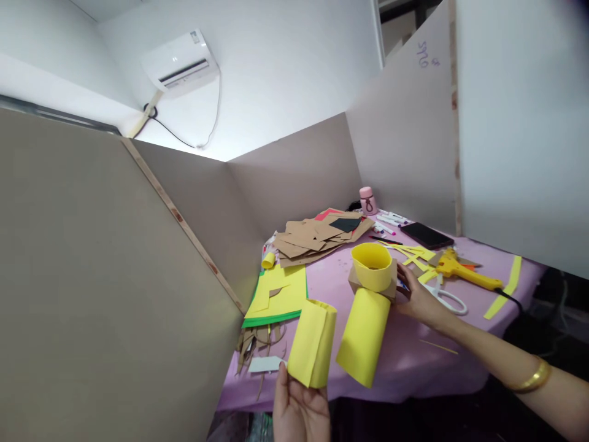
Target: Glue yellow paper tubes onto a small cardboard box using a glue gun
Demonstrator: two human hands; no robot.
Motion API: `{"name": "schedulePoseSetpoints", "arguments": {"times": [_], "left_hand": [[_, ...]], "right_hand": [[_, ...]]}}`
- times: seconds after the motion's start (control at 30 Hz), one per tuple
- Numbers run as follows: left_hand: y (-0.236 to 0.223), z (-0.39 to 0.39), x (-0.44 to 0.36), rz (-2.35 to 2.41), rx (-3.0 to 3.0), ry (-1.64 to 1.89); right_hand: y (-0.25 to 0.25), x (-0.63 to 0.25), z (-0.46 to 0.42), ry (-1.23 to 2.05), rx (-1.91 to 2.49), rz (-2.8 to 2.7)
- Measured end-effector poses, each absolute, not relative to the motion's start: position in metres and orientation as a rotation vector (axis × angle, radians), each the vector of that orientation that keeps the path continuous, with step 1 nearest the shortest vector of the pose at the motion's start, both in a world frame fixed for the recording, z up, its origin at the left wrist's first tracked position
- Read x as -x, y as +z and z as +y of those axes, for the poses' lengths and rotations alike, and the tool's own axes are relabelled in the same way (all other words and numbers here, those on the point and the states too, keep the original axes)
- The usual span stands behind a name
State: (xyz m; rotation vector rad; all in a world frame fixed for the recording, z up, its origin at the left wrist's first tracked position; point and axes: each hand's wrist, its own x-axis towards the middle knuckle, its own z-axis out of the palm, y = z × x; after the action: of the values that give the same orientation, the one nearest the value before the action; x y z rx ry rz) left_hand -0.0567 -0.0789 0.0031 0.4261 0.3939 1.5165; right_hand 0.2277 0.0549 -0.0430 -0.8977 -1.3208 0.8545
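Note:
My left hand [302, 408] is low at the front, its fingers closed round the bottom of a yellow paper tube [309, 347] with an overlapping seam. To its right, my right hand [416, 301] grips the side of a small brown cardboard box [390, 290]. A yellow paper ring [373, 276] sits on top of that box. A second yellow tube [364, 337] slants down from the box toward me; how it is joined I cannot tell. The two tubes are close together but apart. My right fingertips are partly hidden behind the box.
Yellow sheets [294, 285] on green ones lie left, beyond brown scraps [257, 337]. Cardboard pieces [304, 239] are heaped at the back. Right are a yellow glue gun [464, 270], white-handled scissors [453, 301], a phone [426, 235] and markers [391, 219]. Grey partitions [294, 172] surround the table.

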Motion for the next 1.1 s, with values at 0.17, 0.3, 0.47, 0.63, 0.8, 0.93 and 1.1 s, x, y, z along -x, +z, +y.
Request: {"name": "schedulePoseSetpoints", "arguments": {"times": [0.17,0.3,0.47,0.63,0.8,0.93,1.1], "left_hand": [[0.019,-0.085,0.046,0.543,-0.371,1.586],[0.021,-0.084,0.044,0.609,-0.263,1.608],[0.015,-0.082,0.031,0.696,-0.323,1.813],[0.0,-0.076,0.025,0.835,-0.419,1.936],[0.0,-0.078,0.026,0.834,-0.38,1.847],[0.014,-0.086,0.02,0.785,-0.36,1.846],[0.015,-0.084,0.023,0.733,-0.316,1.809]], "right_hand": [[-0.047,-0.226,0.059,0.855,0.915,-1.332],[-0.05,-0.225,0.061,0.842,0.92,-1.329],[-0.053,-0.224,0.061,0.829,0.923,-1.318],[-0.052,-0.224,0.06,0.807,0.931,-1.303],[-0.05,-0.224,0.058,0.786,0.939,-1.277],[-0.048,-0.226,0.056,0.77,0.944,-1.235],[-0.031,-0.227,0.046,0.755,0.908,-1.198]]}}
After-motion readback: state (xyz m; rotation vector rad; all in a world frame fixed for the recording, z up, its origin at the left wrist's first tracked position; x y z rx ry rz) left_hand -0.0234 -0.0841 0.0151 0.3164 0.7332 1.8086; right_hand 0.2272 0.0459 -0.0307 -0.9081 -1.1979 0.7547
